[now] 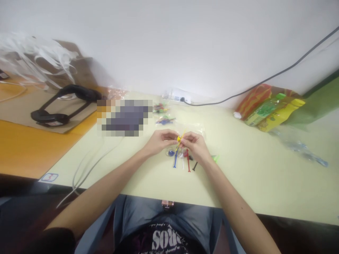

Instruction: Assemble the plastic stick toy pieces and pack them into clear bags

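My left hand (164,140) pinches a small yellow plastic piece (179,139) above the table. Close against it, my right hand (192,143) has its fingertips closed on a thin yellow plastic stick (181,137), which stands at a slant. Whether the two yellow parts are joined, I cannot tell. Below the hands lie a blue stick (175,161), a white stick (183,163), a red stick (189,165) and a black stick (195,166), each with a short crossbar at its near end. A round blue piece (171,152) rests to their left. Something green (215,158) shows past my right wrist.
Bags of colourful small parts (165,120) lie farther back on the pale table (251,176). A pixelated dark object (125,118) is left of them. Snack packages (275,111) and crumpled clear plastic (302,148) are right. A black headband-like device (66,104) lies on cardboard at left.
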### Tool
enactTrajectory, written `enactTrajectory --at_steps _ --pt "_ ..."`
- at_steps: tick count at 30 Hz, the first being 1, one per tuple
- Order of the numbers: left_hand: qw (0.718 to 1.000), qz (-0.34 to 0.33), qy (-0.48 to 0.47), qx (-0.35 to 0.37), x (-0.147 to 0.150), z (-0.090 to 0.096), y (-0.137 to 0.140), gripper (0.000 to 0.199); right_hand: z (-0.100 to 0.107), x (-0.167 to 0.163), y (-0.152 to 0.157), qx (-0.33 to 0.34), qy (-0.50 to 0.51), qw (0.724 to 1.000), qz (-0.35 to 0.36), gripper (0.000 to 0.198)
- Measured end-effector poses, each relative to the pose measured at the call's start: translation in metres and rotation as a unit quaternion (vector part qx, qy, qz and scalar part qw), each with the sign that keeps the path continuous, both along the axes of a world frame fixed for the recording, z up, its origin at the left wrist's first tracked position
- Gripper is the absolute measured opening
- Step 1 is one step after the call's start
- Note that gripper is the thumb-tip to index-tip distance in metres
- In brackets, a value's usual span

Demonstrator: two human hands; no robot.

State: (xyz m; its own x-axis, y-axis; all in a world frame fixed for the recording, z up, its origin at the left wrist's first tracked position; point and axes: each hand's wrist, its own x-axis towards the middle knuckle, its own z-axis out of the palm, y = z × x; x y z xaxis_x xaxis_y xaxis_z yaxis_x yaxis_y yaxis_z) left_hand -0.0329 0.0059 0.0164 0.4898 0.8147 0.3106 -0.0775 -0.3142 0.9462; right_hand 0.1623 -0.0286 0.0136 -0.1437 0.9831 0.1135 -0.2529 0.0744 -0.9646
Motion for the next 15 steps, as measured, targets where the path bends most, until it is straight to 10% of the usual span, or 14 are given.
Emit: enactTrajectory --at_steps 15 --pt "0.998 -0.02 -0.022 -0.064 -0.002 0.0078 -0.0011 0.034 0.0036 -0.0036 -0.0025 -0.011 0.005 0.999 0.048 0.035"
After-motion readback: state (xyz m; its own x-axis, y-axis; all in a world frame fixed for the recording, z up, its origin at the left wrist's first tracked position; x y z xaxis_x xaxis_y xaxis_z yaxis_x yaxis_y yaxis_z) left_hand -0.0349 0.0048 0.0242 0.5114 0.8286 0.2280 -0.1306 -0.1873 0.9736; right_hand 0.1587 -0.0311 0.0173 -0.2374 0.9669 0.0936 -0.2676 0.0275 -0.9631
